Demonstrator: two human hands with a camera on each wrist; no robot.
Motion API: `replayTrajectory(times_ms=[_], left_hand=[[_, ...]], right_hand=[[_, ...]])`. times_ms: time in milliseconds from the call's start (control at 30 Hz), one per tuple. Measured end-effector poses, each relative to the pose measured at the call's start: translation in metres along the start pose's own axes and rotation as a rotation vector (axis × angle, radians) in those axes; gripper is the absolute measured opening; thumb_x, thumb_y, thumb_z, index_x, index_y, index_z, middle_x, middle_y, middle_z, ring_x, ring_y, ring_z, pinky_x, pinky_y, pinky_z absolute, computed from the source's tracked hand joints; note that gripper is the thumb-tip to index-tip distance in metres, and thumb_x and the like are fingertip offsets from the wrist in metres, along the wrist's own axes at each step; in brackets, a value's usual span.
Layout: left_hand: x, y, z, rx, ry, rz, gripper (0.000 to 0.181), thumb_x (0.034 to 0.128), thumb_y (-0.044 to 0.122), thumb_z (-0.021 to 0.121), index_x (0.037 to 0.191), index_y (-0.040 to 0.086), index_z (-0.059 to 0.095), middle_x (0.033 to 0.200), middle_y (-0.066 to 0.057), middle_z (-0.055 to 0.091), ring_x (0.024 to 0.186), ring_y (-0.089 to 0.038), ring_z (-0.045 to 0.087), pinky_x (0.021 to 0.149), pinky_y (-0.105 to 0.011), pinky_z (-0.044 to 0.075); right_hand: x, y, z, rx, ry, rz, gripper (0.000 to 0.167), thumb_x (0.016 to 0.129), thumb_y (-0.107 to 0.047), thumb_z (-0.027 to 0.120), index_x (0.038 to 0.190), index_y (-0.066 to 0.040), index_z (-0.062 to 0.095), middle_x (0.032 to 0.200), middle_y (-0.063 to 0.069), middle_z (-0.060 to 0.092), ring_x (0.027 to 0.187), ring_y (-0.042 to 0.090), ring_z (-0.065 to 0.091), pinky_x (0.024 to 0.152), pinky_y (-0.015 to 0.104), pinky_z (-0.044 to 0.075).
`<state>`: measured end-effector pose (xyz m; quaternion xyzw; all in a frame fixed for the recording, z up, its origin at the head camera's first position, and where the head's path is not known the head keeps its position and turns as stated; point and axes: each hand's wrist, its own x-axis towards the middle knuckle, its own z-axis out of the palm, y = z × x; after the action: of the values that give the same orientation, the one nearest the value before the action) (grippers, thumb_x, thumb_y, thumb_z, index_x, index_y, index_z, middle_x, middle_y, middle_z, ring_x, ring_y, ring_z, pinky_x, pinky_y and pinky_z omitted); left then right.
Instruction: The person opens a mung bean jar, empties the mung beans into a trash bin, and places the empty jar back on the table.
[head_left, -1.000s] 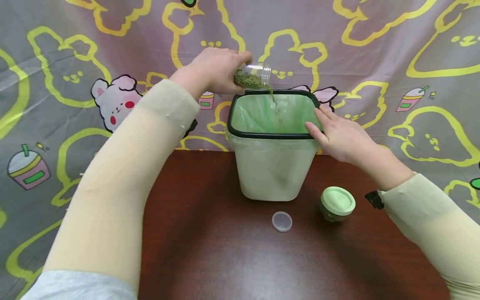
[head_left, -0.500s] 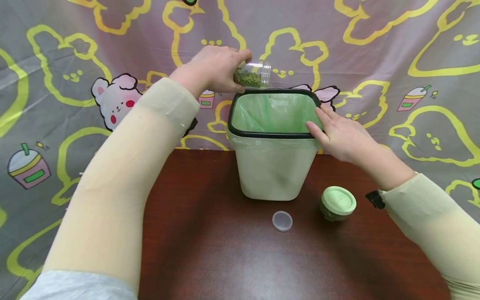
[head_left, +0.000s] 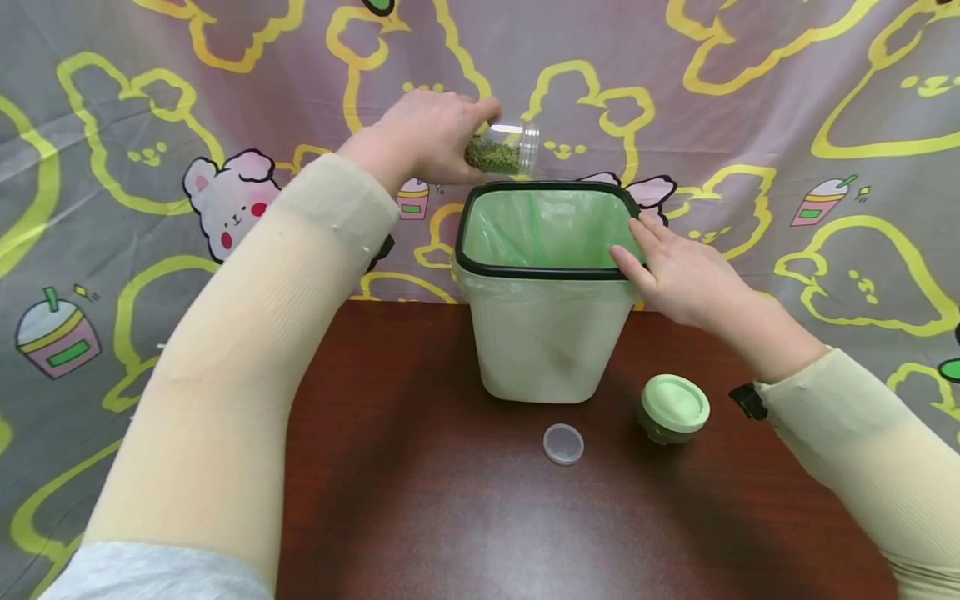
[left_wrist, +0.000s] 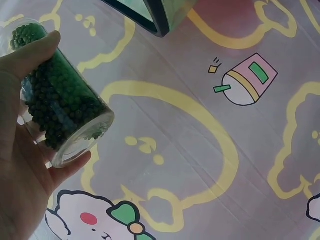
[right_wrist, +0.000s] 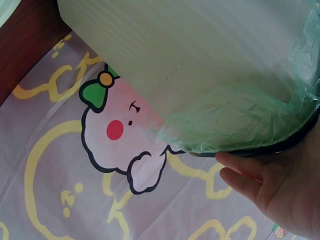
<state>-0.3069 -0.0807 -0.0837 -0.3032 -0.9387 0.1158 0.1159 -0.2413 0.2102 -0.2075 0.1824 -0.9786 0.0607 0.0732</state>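
Note:
My left hand [head_left: 431,137] grips a clear jar [head_left: 504,152] of green beans, held on its side above the back left rim of a pale bin [head_left: 551,337]. In the left wrist view, the fingers and thumb of the left hand [left_wrist: 25,145] wrap round the jar [left_wrist: 65,100]. A green bag [head_left: 570,225] lines the bin under its black rim. My right hand [head_left: 690,271] rests on the rim's right side, fingers fairly straight; the right wrist view shows this hand [right_wrist: 285,185] against the rim beside the bag [right_wrist: 230,120].
On the brown table [head_left: 420,517], a clear round lid [head_left: 563,444] lies in front of the bin. A container with a pale green lid [head_left: 675,403] stands to its right. A patterned cloth [head_left: 750,108] hangs behind.
One second ago beans were falling from the jar's mouth into the bin; now no falling beans are visible. The jar looks a little more level. My right hand has stayed on the rim.

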Motion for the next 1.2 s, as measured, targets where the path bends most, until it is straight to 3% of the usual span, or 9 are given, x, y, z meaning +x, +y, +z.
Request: replayTrajectory(times_ms=[267, 533, 833, 1000, 1200], left_hand=[[0.0019, 0.0002, -0.0068, 0.022, 0.081, -0.011, 0.064, 0.089, 0.038, 0.065, 0.141, 0.011, 0.038, 0.128, -0.013, 0.058, 0.113, -0.035, 0.056, 0.092, -0.055, 0.043], [0.0005, 0.0026, -0.0042, 0.046, 0.023, 0.011, 0.064, 0.0887, 0.043, 0.065, 0.138, 0.011, 0.04, 0.123, -0.015, 0.058, 0.111, -0.038, 0.055, 0.089, -0.059, 0.042], [-0.0017, 0.0016, -0.0023, 0.05, 0.018, 0.002, 0.064, 0.0892, 0.042, 0.065, 0.138, 0.01, 0.04, 0.122, -0.016, 0.058, 0.107, -0.039, 0.056, 0.089, -0.058, 0.043], [-0.0009, 0.0016, -0.0038, 0.048, 0.056, -0.021, 0.063, 0.0893, 0.039, 0.064, 0.139, 0.011, 0.039, 0.125, -0.015, 0.058, 0.111, -0.036, 0.055, 0.091, -0.057, 0.043], [-0.0014, 0.0013, -0.0011, 0.044, 0.032, -0.013, 0.062, 0.0885, 0.039, 0.066, 0.138, 0.01, 0.041, 0.125, -0.015, 0.058, 0.107, -0.038, 0.055, 0.089, -0.059, 0.042]], right_hand=[[0.0001, 0.0, 0.0002, 0.004, -0.005, 0.009, 0.079, 0.101, -0.057, 0.015, 0.152, 0.004, 0.019, 0.158, 0.025, 0.011, 0.139, 0.046, 0.021, 0.101, 0.064, 0.027], [0.0006, 0.0, 0.0006, 0.006, -0.006, 0.011, 0.079, 0.102, -0.056, 0.016, 0.152, 0.004, 0.019, 0.158, 0.025, 0.011, 0.139, 0.047, 0.021, 0.101, 0.064, 0.027], [0.0006, -0.0006, 0.0005, 0.006, 0.001, 0.002, 0.079, 0.102, -0.056, 0.016, 0.152, 0.004, 0.02, 0.158, 0.025, 0.011, 0.139, 0.046, 0.021, 0.1, 0.064, 0.028], [0.0004, -0.0004, 0.0008, 0.003, 0.009, -0.006, 0.078, 0.102, -0.055, 0.016, 0.151, 0.005, 0.02, 0.158, 0.025, 0.011, 0.14, 0.045, 0.02, 0.102, 0.064, 0.027], [0.0004, 0.0, 0.0011, 0.0, 0.004, -0.003, 0.079, 0.102, -0.056, 0.016, 0.151, 0.006, 0.02, 0.157, 0.025, 0.012, 0.14, 0.045, 0.02, 0.102, 0.063, 0.027]])
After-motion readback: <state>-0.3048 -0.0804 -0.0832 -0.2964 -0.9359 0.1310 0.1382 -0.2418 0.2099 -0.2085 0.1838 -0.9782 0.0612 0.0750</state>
